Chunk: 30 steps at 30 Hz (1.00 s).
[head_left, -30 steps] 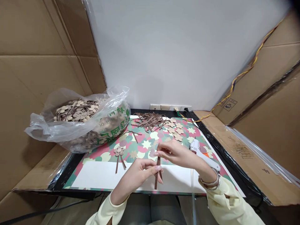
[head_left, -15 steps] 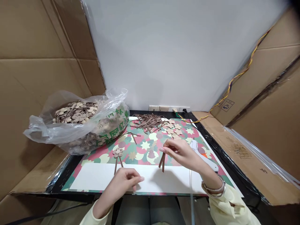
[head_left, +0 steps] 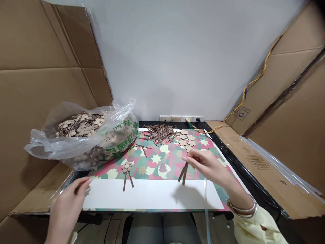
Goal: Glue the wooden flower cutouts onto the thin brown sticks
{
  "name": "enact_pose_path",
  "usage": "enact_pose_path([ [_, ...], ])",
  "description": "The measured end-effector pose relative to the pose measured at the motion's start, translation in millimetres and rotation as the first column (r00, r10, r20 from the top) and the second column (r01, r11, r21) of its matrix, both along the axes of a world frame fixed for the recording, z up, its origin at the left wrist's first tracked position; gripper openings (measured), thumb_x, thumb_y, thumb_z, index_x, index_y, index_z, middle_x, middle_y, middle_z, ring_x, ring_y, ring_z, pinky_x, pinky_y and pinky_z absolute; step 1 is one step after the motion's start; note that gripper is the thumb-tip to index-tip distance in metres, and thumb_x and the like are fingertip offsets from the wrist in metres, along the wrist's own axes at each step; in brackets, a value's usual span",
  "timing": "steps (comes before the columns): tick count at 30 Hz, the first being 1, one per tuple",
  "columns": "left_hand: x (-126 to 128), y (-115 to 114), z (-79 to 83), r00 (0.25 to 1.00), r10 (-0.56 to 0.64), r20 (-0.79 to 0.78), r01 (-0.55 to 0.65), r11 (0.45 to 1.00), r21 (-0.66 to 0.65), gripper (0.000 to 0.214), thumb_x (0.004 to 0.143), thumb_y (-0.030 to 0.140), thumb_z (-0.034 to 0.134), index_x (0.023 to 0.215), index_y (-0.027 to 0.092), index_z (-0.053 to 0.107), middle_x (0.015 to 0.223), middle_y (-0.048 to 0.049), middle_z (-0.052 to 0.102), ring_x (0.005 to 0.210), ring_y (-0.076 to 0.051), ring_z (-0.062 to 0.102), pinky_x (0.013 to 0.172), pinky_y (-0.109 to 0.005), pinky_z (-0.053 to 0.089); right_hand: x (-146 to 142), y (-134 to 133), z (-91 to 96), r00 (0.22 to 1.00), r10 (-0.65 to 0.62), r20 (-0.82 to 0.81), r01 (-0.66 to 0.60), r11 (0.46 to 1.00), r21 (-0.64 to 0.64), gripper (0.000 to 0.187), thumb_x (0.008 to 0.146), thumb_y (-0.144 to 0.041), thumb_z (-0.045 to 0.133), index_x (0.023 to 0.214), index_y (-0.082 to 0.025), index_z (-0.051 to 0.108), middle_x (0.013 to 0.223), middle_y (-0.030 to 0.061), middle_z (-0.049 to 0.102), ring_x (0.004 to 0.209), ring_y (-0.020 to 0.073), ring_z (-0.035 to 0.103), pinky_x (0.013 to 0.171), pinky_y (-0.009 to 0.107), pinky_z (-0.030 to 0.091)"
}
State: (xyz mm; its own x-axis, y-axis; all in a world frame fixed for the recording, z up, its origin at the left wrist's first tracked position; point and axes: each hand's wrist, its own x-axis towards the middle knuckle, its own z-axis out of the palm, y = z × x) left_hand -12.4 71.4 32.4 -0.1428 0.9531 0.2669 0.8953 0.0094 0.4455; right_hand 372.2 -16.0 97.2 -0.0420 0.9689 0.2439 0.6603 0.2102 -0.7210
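My right hand point(head_left: 205, 164) pinches the top of a pair of brown strips point(head_left: 183, 173), whose lower ends splay out just above the patterned mat point(head_left: 154, 162). My left hand point(head_left: 66, 206) is at the table's front left edge, fingers loosely curled with nothing visible in them. A finished wooden flower with two brown strips point(head_left: 127, 171) lies on the mat between my hands. Further back lie a pile of brown strips point(head_left: 158, 132) and several loose wooden flowers point(head_left: 185, 140).
A clear plastic bag point(head_left: 83, 135) full of flower pieces sits at the left on cardboard. Cardboard walls stand on both sides. A power strip point(head_left: 177, 118) with yellow wires runs along the back wall. A white paper band point(head_left: 152, 195) covers the mat's front.
My left hand let go of the strips and drew back left to the table's edge. My right hand carried the strips right and forward, and now hides the glue gun.
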Motion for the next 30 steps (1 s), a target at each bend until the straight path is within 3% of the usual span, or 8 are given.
enact_pose_path([
  [2,-9.3,-12.1,-6.1,0.998,0.065,-0.012,-0.064,0.993,0.103,0.027,0.084,0.040,0.043,0.095,0.026,0.064,0.109,-0.0028,0.067,0.094,-0.031,0.062,0.075,-0.042,0.049,4.7,-0.1,-0.6,1.000,-0.024,-0.013,0.024,1.000,-0.019,0.037,0.091,-0.043,0.044,0.063,-0.019,0.040,0.061,-0.0029,0.038,0.054,0.0091,0.033,0.048,0.023,0.025],
  [4,2.8,-27.3,-4.7,0.998,0.000,0.068,-0.014,0.979,0.202,0.029,0.085,0.041,0.043,0.102,0.028,0.062,0.130,-0.0006,0.054,0.113,-0.032,0.053,0.094,-0.046,0.041,2.1,1.4,-2.0,0.999,-0.003,-0.042,0.001,0.999,-0.043,0.038,0.090,-0.044,0.044,0.063,-0.019,0.041,0.060,-0.0033,0.037,0.053,0.0089,0.032,0.047,0.023,0.025],
  [7,54.8,-47.3,8.4,0.906,-0.263,0.332,0.218,0.962,0.167,0.028,0.082,0.042,0.051,0.099,0.025,0.065,0.113,-0.0042,0.064,0.109,-0.026,0.056,0.098,-0.037,0.040,-12.8,4.0,-5.5,0.991,0.087,-0.104,-0.097,0.990,-0.100,0.037,0.090,-0.045,0.044,0.065,-0.018,0.045,0.057,-0.0046,0.036,0.050,0.0082,0.032,0.046,0.023,0.024],
  [11,133.1,-55.1,27.9,0.633,-0.540,0.555,0.676,0.735,-0.055,0.026,0.080,0.041,0.056,0.094,0.025,0.071,0.110,-0.0046,0.066,0.113,-0.024,0.052,0.097,-0.033,0.040,-33.8,5.5,-10.7,0.974,0.171,-0.148,-0.187,0.977,-0.105,0.036,0.090,-0.044,0.045,0.067,-0.017,0.050,0.055,-0.0056,0.037,0.050,0.0077,0.032,0.046,0.022,0.025],
  [13,156.8,-52.2,32.6,0.551,-0.553,0.626,0.755,0.649,-0.091,0.029,0.082,0.043,0.053,0.095,0.025,0.072,0.112,-0.0047,0.065,0.111,-0.024,0.053,0.092,-0.031,0.043,-38.9,5.5,-12.9,0.969,0.189,-0.159,-0.205,0.974,-0.094,0.035,0.090,-0.044,0.046,0.068,-0.017,0.051,0.055,-0.0056,0.039,0.050,0.0077,0.034,0.047,0.021,0.026],
  [19,175.6,-39.1,29.9,0.434,-0.582,0.687,0.849,0.519,-0.097,0.029,0.085,0.039,0.050,0.083,0.019,0.071,0.086,-0.0035,0.071,0.087,-0.021,0.061,0.080,-0.026,0.044,-37.9,6.8,-21.3,0.975,0.146,-0.168,-0.166,0.979,-0.114,0.034,0.091,-0.041,0.044,0.068,-0.017,0.049,0.059,-0.0030,0.050,0.054,0.0088,0.042,0.050,0.020,0.030],
  [23,179.0,-33.5,25.0,0.343,-0.557,0.756,0.888,0.455,-0.068,0.028,0.086,0.034,0.048,0.081,0.018,0.070,0.083,-0.0026,0.071,0.081,-0.019,0.062,0.078,-0.024,0.044,-35.5,10.9,-26.4,0.984,0.136,-0.112,-0.148,0.983,-0.107,0.033,0.091,-0.038,0.044,0.067,-0.017,0.049,0.058,-0.0035,0.048,0.053,0.0088,0.042,0.050,0.020,0.030],
  [30,182.9,-29.5,19.8,0.338,-0.503,0.795,0.871,0.488,-0.061,0.026,0.084,0.033,0.051,0.078,0.017,0.071,0.080,-0.0030,0.072,0.078,-0.019,0.064,0.079,-0.025,0.044,-34.8,15.7,-26.8,0.989,0.144,-0.037,-0.147,0.985,-0.095,0.032,0.093,-0.035,0.043,0.067,-0.017,0.050,0.058,-0.0031,0.050,0.052,0.0088,0.041,0.051,0.021,0.030],
])
